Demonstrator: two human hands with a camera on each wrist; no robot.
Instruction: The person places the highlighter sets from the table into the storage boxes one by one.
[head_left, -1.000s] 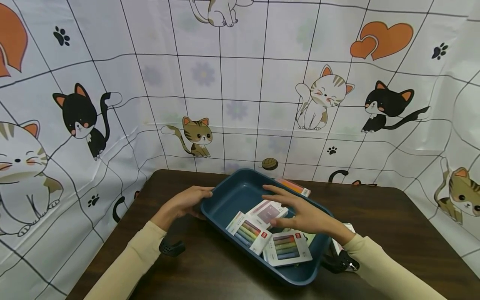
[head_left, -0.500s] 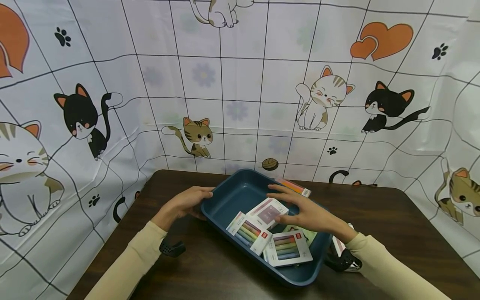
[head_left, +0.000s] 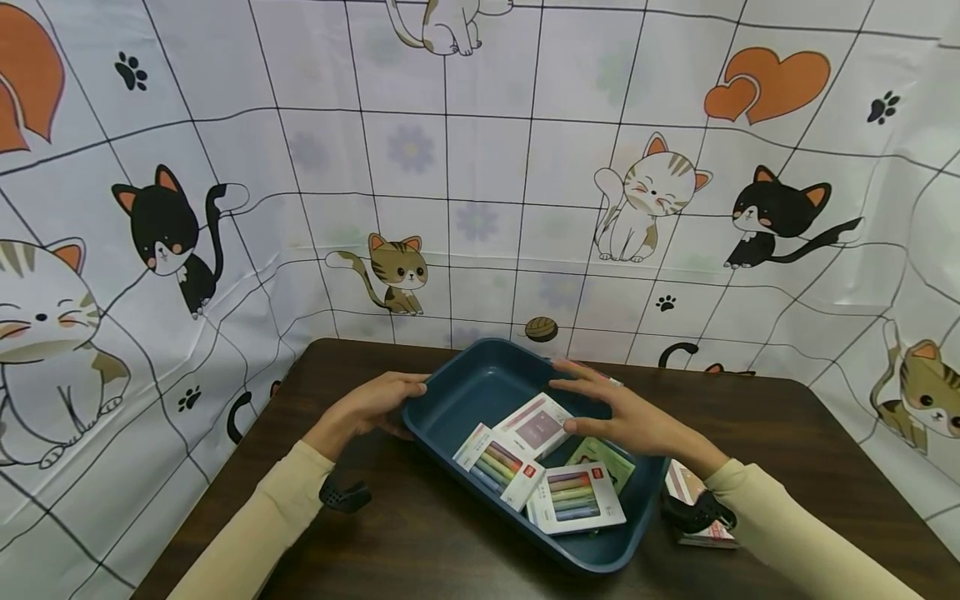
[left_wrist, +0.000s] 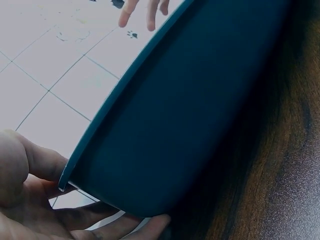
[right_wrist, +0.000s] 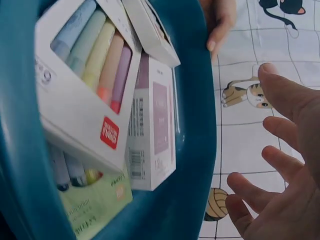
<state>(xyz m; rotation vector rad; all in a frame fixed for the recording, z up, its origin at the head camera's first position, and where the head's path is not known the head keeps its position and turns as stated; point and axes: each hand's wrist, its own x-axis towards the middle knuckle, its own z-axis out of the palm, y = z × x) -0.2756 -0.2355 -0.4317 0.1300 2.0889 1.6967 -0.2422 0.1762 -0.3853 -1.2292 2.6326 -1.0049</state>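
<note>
Inside the blue bin point(head_left: 480, 387) lie three white boxes point(head_left: 498, 467).

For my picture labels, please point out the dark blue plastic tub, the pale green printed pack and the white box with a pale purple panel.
Dark blue plastic tub point(head_left: 482, 393), head view: bare floor.
Pale green printed pack point(head_left: 607, 456), head view: upper face.
White box with a pale purple panel point(head_left: 538, 427), head view: the panel.
</note>
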